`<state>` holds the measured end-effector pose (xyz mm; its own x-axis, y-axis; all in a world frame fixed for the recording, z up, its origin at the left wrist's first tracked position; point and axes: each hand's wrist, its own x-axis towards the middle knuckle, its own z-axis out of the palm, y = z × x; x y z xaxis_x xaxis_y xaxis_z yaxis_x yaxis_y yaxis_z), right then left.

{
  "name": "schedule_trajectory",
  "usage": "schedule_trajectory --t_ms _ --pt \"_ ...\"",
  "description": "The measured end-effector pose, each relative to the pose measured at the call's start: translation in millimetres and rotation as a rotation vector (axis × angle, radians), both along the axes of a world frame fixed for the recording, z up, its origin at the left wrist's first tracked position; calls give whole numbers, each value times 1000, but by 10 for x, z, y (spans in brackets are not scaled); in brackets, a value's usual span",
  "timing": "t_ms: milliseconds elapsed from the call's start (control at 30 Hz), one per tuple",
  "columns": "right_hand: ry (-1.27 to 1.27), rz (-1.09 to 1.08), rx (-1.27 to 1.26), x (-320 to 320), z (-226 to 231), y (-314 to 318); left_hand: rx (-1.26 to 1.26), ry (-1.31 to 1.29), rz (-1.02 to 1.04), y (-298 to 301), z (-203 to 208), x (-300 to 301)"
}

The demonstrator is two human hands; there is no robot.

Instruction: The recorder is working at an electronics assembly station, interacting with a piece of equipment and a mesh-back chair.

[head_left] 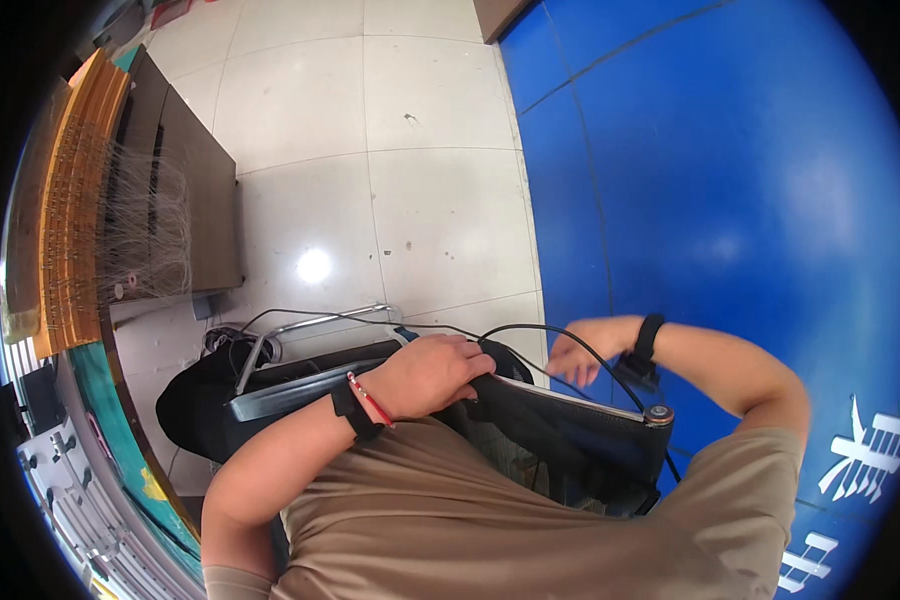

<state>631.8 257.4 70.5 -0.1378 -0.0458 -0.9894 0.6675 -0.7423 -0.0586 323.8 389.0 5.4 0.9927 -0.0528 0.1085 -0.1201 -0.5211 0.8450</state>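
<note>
My left hand, with a dark band and a red beaded bracelet at its wrist, is curled over the upper edge of a black panel. This panel has a thin silvery top rim that ends in a round cap at the right. Past the rim, my right hand hangs beside a looping black cable. Its fingers point down, loosely apart and a little blurred, and no object shows in them. Whatever lies beneath my left palm is hidden.
A black seat with a chrome-framed armrest stands at my left. Beyond it, a cabinet stands beside stacked orange boards with fine wires sticking out. Pale floor tiles meet a glossy blue surface with white raised characters.
</note>
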Motion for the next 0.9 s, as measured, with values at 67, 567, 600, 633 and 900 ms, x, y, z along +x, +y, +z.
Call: schedule_trajectory --t_ms 67,567,600,633,900 --pt "70 -93 -137 -169 -267 -350 0 -7 -3 -28 -37 21" --pt "50 136 503 -440 -968 -965 -18 -79 74 -38 -45 -49" --pt "48 142 510 -413 -934 -915 -20 -93 90 -57 -65 -57" --pt "94 173 497 -380 -892 -884 -22 -111 104 -70 -65 -59" --pt "258 125 475 -268 -356 -698 -51 -261 179 -141 203 -123"
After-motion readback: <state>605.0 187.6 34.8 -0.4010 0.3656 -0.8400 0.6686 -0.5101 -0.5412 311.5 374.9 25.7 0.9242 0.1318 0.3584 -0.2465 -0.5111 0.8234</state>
